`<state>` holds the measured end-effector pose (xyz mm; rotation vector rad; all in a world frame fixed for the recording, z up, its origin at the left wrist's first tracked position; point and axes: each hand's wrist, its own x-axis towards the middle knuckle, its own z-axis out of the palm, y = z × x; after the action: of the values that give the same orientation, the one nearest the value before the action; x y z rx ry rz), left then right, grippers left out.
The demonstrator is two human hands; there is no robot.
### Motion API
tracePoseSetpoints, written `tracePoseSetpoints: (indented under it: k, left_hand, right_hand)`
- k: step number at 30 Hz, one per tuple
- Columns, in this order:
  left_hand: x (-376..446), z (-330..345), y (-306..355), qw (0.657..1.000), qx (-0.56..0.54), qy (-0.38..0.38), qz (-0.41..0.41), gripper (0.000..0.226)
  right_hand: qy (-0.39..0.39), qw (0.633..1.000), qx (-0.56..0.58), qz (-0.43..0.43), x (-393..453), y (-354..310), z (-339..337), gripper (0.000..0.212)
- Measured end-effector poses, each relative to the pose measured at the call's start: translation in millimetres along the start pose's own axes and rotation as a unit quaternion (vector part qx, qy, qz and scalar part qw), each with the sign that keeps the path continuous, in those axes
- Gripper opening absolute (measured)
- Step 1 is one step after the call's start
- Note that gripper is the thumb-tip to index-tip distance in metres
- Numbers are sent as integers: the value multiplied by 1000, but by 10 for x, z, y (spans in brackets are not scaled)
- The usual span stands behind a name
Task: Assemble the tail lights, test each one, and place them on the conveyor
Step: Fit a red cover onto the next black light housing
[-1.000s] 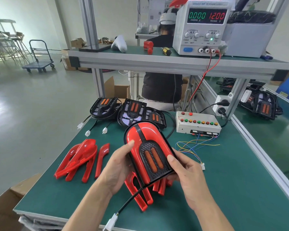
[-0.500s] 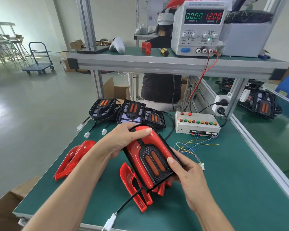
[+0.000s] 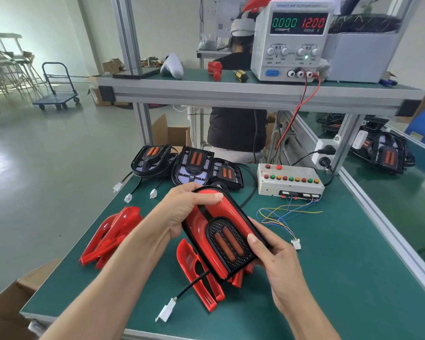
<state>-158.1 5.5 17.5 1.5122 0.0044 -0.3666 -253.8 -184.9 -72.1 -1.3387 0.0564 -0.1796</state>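
I hold a tail light (image 3: 221, 231) above the green table (image 3: 341, 278): a black base with a red cover and two orange lenses in a black grille. My left hand (image 3: 182, 214) grips its rounded far end, fingers curled over the top. My right hand (image 3: 272, 253) grips its near right edge, thumb on the grille. Its black cable ends in a white plug (image 3: 166, 312) near the front edge. Loose red covers (image 3: 196, 273) lie under it, more red covers (image 3: 108, 236) at the left. Three uncovered black bases (image 3: 194, 165) lie at the back.
A test box (image 3: 290, 179) with coloured buttons and loose coloured wires (image 3: 282, 217) sits at the right back. A power supply (image 3: 292, 40) reading 12.00 V stands on the shelf above. The conveyor (image 3: 402, 192) on the right carries another tail light (image 3: 388, 155). A person sits behind the bench.
My left hand has moved from the light's left side up over its rounded far end. The light has tilted and come down closer to the table.
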Motion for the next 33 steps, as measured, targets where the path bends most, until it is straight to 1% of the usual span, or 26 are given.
tracePoseSetpoints:
  k: [5, 8, 9, 11, 12, 13, 15, 17, 19, 21, 22, 24, 27, 30, 33]
  left_hand:
    - [-9, 0, -4, 1000, 1, 1, 10, 35]
    - [-21, -14, -24, 1000, 13, -3, 28, 46]
    - [-24, -20, -29, 999, 23, -4, 36, 50]
    - [-38, -53, -27, 997, 48, -18, 52, 50]
    - [-46, -79, -19, 996, 51, -39, 56, 48]
    - [-58, -107, -11, 995, 45, -67, 57, 46]
    - [-79, -152, -7, 992, 40, -107, 61, 44]
    - [-93, -165, -22, 991, 52, -102, 73, 41]
    - [-100, -158, -30, 992, 47, -92, 74, 39]
    - [-109, -157, -37, 992, 38, -99, 67, 40]
    - [-114, -156, -42, 992, 42, -103, 66, 41]
    - [-128, -125, -56, 990, 60, -107, 70, 39]
    - [-147, -11, -90, 987, 83, -109, 80, 34]
    - [-164, 37, -98, 985, 71, -139, 76, 28]
    - [-192, 11, -91, 982, 11, -186, 41, 29]
  right_hand:
    - [1, 999, -42, -9, 24, 64, -66, 41]
    - [-15, 997, -78, -14, 31, 63, -109, 39]
    - [-16, 996, -81, -16, 30, 59, -110, 41]
    - [-7, 997, -76, -16, 21, 49, -98, 53]
    - [-3, 997, -72, -16, 16, 44, -94, 58]
    - [-1, 997, -71, -16, 11, 38, -93, 60]
    - [-2, 997, -73, -18, 2, 28, -105, 51]
    - [-11, 996, -88, -20, -3, 10, -120, 40]
    - [-21, 992, -119, -23, -9, -37, -136, 34]
    - [-37, 980, -192, -33, -9, -137, -117, 24]
    - [-41, 969, -243, -35, 7, -190, -103, 23]
    - [-51, 946, -318, -47, 59, -278, -56, 35]
    - [-74, 941, -326, -61, 167, -370, 110, 53]
    - [-39, 927, -367, -61, 266, -431, 254, 57]
    - [-15, 919, -390, -47, 307, -438, 270, 60]
